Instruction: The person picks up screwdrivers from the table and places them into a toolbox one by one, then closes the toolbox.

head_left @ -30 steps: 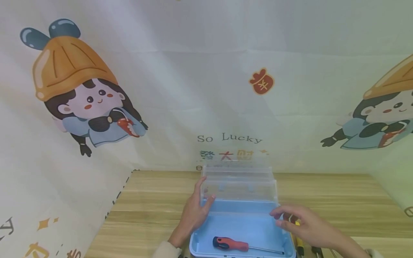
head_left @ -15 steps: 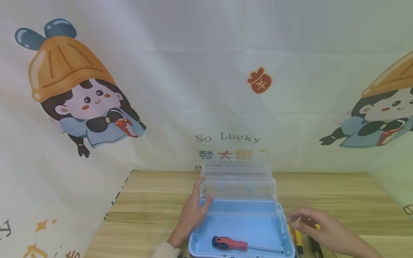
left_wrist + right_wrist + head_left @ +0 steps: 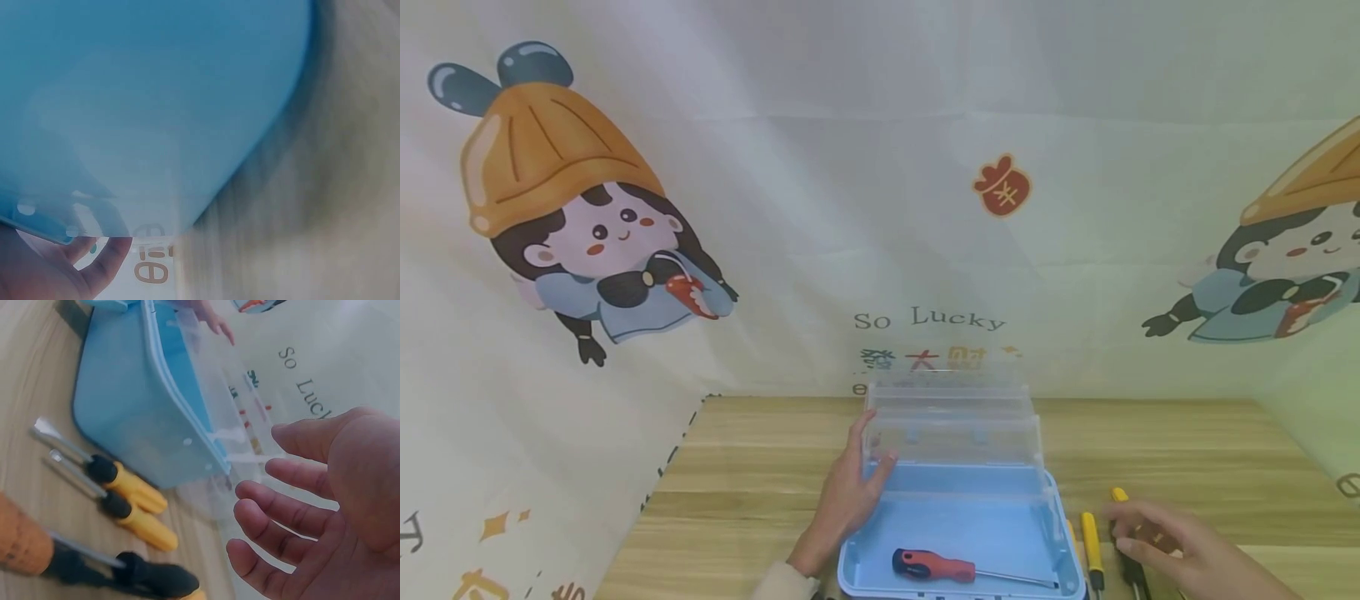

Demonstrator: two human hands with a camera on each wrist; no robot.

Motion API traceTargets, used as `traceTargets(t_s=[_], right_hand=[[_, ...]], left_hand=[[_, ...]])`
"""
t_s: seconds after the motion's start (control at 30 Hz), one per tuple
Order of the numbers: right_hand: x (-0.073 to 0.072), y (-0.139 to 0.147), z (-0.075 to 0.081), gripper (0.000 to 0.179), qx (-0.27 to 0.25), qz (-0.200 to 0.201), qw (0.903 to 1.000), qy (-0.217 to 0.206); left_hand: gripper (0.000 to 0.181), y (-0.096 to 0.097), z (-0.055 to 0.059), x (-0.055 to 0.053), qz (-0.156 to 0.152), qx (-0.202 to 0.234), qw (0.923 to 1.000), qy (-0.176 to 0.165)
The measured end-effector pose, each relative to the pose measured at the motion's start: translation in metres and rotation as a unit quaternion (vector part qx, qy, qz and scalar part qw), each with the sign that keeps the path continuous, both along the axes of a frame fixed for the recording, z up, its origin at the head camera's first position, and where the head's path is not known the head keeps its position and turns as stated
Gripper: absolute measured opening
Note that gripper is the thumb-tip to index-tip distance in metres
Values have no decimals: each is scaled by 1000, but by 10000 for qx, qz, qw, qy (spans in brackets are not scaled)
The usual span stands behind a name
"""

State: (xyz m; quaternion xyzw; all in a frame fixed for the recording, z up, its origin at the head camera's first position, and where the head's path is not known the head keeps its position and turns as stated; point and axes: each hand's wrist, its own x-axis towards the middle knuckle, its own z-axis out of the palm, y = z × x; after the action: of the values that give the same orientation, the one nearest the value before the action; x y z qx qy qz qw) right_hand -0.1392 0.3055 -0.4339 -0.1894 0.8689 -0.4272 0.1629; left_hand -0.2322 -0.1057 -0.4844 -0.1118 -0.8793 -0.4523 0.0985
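Note:
A light blue toolbox stands at the table's front with its clear lid raised at the back. Inside it lies a red and black screwdriver, its shaft to the right. My left hand holds the box's left side by the lid, thumb on the inner side; its fingers are partly hidden in the left wrist view. My right hand hovers over the tools right of the box, fingers loosely bent and holding nothing. Two yellow-handled screwdrivers lie beside the box, with a black-handled tool next to them.
An orange handle shows at the lower left of the right wrist view. The wooden table ends at a printed white cloth behind the box.
My right hand has moved right, from the box's right rim to above the tools, uncovering the yellow handles. My left hand has stayed on the box.

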Motion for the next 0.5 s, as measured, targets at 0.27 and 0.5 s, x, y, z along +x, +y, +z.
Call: traceTargets(t_s=[0.27,0.5], right_hand=[[1,21,-21,32,-590,389,9975,85],[4,40,-40,38,-1205,567,9895,-569]], left_hand=[[63,-1,1,1,40,-28,10000,15],[63,-1,2,1,5,2,10000,-4]])
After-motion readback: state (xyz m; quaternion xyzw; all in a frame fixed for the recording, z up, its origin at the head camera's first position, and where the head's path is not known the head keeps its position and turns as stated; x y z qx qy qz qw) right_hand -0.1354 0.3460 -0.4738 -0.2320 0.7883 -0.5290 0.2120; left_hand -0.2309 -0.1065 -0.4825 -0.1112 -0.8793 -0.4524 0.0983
